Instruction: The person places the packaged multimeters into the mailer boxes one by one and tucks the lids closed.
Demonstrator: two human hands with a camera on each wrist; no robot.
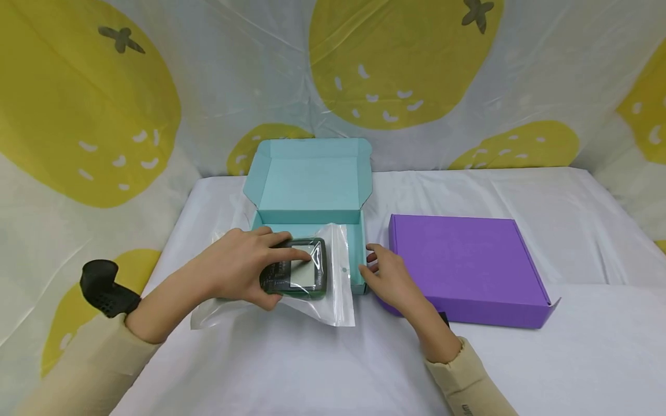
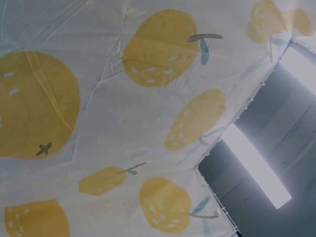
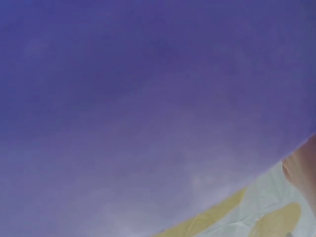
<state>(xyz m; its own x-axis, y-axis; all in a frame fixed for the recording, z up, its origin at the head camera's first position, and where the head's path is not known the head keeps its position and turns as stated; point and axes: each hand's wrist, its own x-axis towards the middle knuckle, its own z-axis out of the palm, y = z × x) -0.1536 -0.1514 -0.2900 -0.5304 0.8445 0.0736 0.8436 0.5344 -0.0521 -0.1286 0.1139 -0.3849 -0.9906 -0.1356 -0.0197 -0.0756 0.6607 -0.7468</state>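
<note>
In the head view my left hand (image 1: 241, 266) holds a dark handheld device (image 1: 307, 268) with a grey screen and small keys, inside a clear plastic bag (image 1: 338, 300). The thumb lies along its near edge and the fingers reach over its face. Device and bag hang over the front of an open teal box (image 1: 312, 179), hiding much of its inside. My right hand (image 1: 390, 277) is at the teal box's right wall, fingers loosely bent with nothing between them; whether the fingertips touch the wall, I cannot tell.
To the right lies a closed purple box (image 1: 463, 260), which fills most of the right wrist view. Both boxes stand on a white cloth (image 1: 312, 370). A curtain (image 1: 250, 69) printed with yellow fruit hangs behind and at the sides.
</note>
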